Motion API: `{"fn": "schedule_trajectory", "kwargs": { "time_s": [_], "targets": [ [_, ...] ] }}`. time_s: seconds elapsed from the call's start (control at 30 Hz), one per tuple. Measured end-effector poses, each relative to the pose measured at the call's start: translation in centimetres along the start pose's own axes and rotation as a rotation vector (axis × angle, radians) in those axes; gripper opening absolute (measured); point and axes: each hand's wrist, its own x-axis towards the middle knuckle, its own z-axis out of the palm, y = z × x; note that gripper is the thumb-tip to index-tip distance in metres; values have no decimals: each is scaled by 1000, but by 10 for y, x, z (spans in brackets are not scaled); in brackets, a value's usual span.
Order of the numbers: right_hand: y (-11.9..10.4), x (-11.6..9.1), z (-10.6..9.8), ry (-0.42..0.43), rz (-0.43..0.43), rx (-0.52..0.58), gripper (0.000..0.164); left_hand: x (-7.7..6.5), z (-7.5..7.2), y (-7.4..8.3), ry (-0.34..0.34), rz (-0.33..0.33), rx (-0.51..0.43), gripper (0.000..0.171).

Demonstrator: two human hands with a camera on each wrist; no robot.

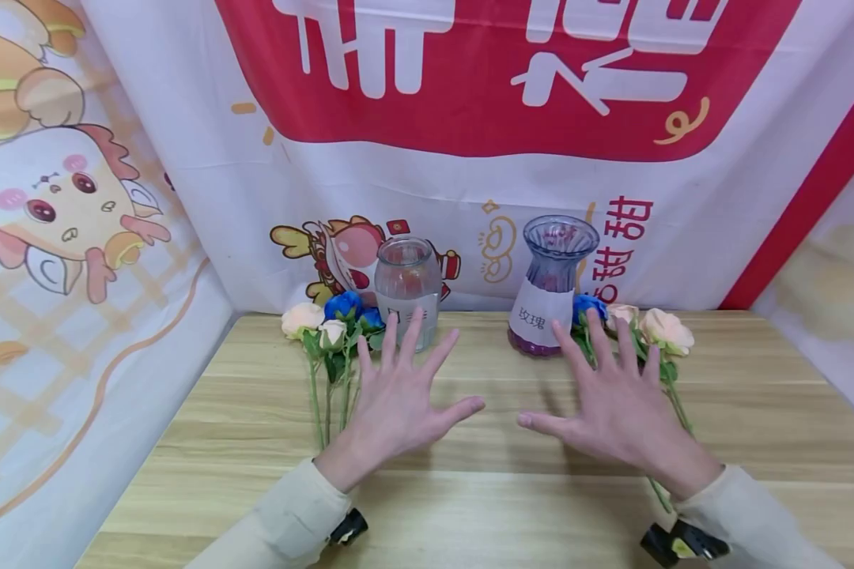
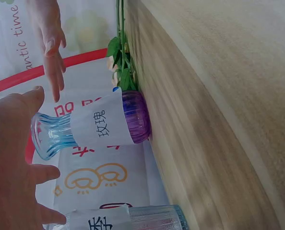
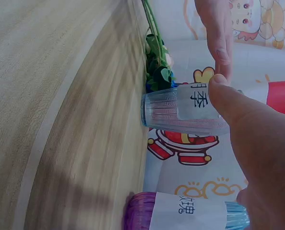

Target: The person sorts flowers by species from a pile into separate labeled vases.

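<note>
My left hand (image 1: 402, 399) has its fingers spread, palm toward the table, with nothing held. Beyond its fingertips stands a clear glass jar (image 1: 407, 273) with a white paper label. My right hand (image 1: 619, 407) is likewise spread and holds nothing. Just past it is a flared glass vase (image 1: 558, 269), bluish on top and purple at the base, labelled 玫瑰. Artificial flowers with a peach bloom (image 1: 302, 320) and a blue bloom (image 1: 344, 305) lie left of the jar. More flowers, including a peach bloom (image 1: 667, 332), lie beside the vase, their stems partly hidden by my right hand.
Everything rests on a wood-grain table (image 1: 470, 514). A white cloth backdrop with a red panel (image 1: 484, 118) hangs right behind the jar and vase. Another printed cloth (image 1: 78, 356) borders the table on the left.
</note>
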Motion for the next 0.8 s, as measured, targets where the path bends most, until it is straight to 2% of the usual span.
{"fn": "schedule_trajectory", "kwargs": {
  "time_s": [0.1,0.23,0.37,0.47,0.6,0.7,0.8],
  "targets": [
    [4,1,1,49,-5,50,127,4,-4,3,9,3,3,95],
    [14,2,1,139,-19,184,118,14,-11,8,58,31,-31,92],
    [26,0,1,197,-40,337,106,30,-19,15,122,72,-132,88],
    [36,-4,0,199,-32,447,100,46,-22,21,153,101,-290,83],
    [49,-9,-1,198,17,556,94,72,-21,30,146,127,-600,74],
    [60,-11,0,201,56,628,89,93,-20,37,148,116,-797,69],
    [72,-11,3,207,99,688,83,111,-20,45,166,92,-928,65]
  ]
}}
